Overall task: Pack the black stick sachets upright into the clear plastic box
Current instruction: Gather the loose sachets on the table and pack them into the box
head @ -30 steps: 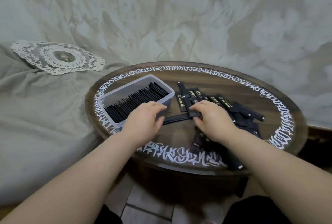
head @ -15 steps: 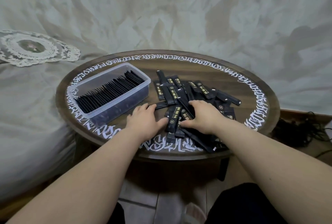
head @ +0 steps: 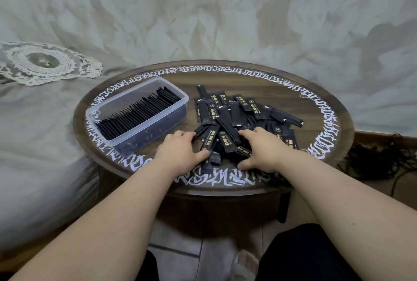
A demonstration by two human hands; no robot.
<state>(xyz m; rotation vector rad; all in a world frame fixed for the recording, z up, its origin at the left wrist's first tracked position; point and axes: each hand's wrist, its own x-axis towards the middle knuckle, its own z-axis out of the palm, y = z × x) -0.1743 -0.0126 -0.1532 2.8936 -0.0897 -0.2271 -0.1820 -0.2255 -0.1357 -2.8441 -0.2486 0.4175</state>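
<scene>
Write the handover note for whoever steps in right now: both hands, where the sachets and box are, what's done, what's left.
Left hand: on the left edge of the loose pile of black stick sachets, fingers curled over a few; a firm grip cannot be confirmed.
Right hand: on the near right side of the same pile, fingers curled into it, gathering.
Clear plastic box: left part of the round dark wooden table with white lettering, apart from both hands.
Done: a long row of sachets stands upright in the box, nearly filling its length.
Left: the whole loose pile lies flat and crossed beside the box; gather, align, stand them in.
</scene>
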